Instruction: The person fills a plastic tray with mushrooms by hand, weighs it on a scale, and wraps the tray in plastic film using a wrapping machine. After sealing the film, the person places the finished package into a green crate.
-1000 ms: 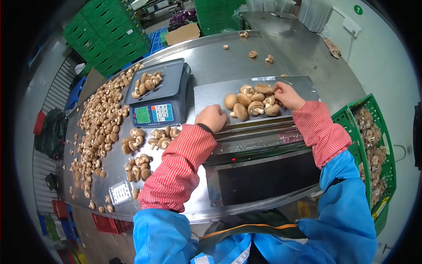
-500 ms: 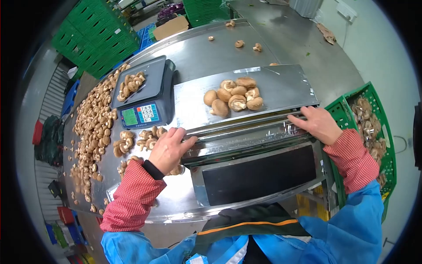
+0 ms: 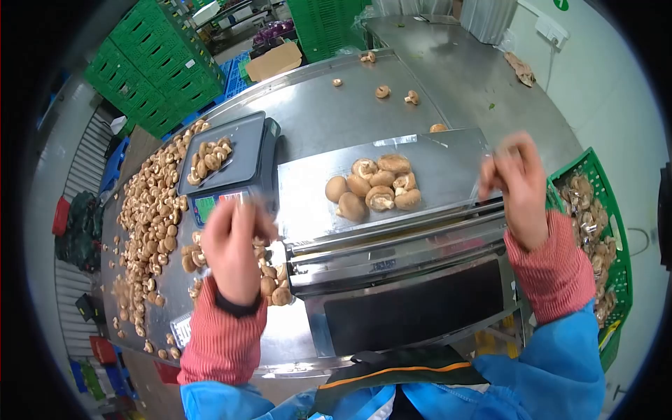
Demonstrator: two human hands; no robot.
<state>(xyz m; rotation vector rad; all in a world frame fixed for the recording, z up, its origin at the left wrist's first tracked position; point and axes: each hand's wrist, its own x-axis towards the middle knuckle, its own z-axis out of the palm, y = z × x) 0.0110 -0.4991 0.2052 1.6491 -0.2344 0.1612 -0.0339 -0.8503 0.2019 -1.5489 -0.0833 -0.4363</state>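
My left hand (image 3: 236, 245) is raised over the left end of a metal roller unit (image 3: 399, 253), close to the scale's keypad. Its fingers are drawn together and smeared by motion. My right hand (image 3: 519, 185) hangs above the unit's right end, fingers curled into a pinch. What either hand grips is too thin or blurred to make out. Between them, several brown mushrooms (image 3: 380, 199) sit clustered on a shiny metal plate (image 3: 301, 189) behind the rollers. A black panel (image 3: 413, 308) lies on the near side of the unit.
A digital scale (image 3: 241, 133) bearing mushrooms stands left of the plate. Beyond it spreads a big mushroom heap (image 3: 150, 210). At right, a green crate (image 3: 619, 259) holds bagged mushrooms. Stacked green crates (image 3: 150, 70) rise at the back left.
Both hands have lifted from the roller unit's ends. The left moved up and leftward, the right rose and curled its fingers. The view tipped slightly upward; the mushrooms kept their arrangement.
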